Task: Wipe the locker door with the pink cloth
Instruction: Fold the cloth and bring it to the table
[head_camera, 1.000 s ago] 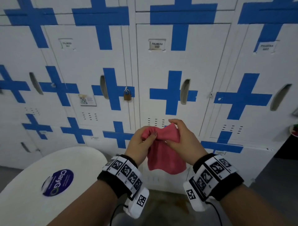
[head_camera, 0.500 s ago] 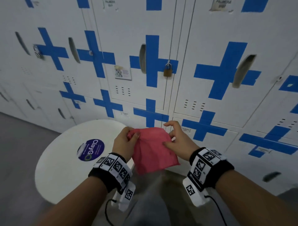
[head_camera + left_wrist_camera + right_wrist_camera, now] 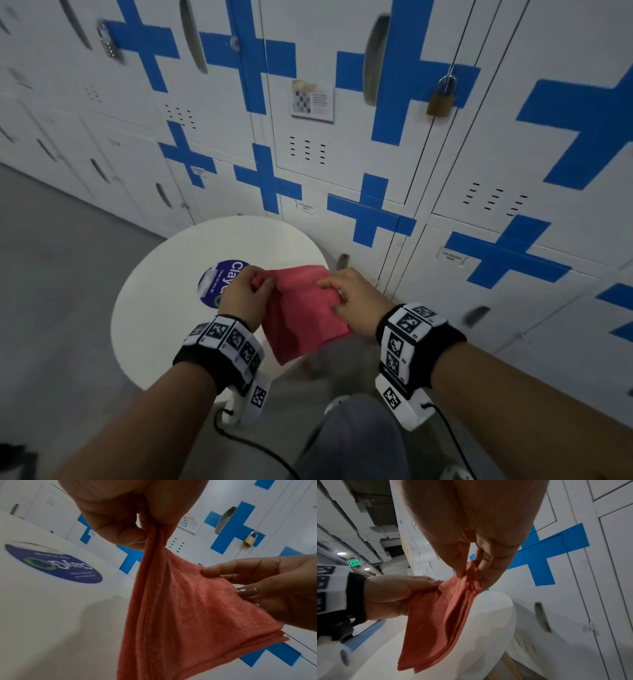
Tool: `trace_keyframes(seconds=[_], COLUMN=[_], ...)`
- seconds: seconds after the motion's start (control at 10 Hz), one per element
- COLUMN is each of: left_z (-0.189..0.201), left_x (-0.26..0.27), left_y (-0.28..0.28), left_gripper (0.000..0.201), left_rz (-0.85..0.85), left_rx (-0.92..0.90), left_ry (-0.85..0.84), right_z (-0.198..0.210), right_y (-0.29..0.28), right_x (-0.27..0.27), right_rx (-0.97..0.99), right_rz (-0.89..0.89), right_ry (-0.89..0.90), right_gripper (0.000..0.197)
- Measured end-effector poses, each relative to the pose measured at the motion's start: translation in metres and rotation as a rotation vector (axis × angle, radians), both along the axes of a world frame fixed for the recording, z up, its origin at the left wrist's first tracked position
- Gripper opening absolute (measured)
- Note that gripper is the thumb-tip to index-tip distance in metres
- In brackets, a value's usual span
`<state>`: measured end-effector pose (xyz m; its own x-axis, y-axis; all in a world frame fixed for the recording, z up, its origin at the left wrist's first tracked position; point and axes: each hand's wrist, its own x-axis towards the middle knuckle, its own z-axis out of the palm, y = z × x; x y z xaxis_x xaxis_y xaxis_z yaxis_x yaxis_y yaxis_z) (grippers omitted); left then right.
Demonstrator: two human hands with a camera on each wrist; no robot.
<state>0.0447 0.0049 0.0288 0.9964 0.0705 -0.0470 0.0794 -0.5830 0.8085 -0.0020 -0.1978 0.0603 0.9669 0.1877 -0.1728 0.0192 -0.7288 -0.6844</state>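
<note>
Pink cloth (image 3: 301,311), folded: top corners pinched by left hand (image 3: 245,291) and right hand (image 3: 356,303), hanging over white round table (image 3: 164,308).

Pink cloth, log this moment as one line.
pink cloth: folded, hanging off table | left hand: pinches corner | right hand: pinches opposite corner | locker door: untouched

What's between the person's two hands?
The pink cloth, stretched from left hand to right hand; the head view shows it.
</note>
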Motion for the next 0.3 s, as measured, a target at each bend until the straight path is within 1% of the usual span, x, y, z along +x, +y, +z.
trace_keyframes(seconds=[0.1,0.2,0.3], left_z=[-0.009,-0.017,-0.025], left_x=[0.006,0.011,0.015], left_y=[0.009,0.020,0.025], left_gripper=[0.015,0.029,0.051], left_rz=[0.037,0.054,0.098], left_rx=[0.036,0.113,0.184], left_ry=[0.026,0.079,0.045], right_z=[-0.011,-0.017,-0.025], right_y=[0.009,0.012,0.009], right_x=[0.005,0.005,0.007], right_rx=[0.021,0.076,0.109], right_rz=[0.037,0.059,0.044], right_ry=[0.001,0.048,0.013], right_gripper=[0.058,0.069,0.073])
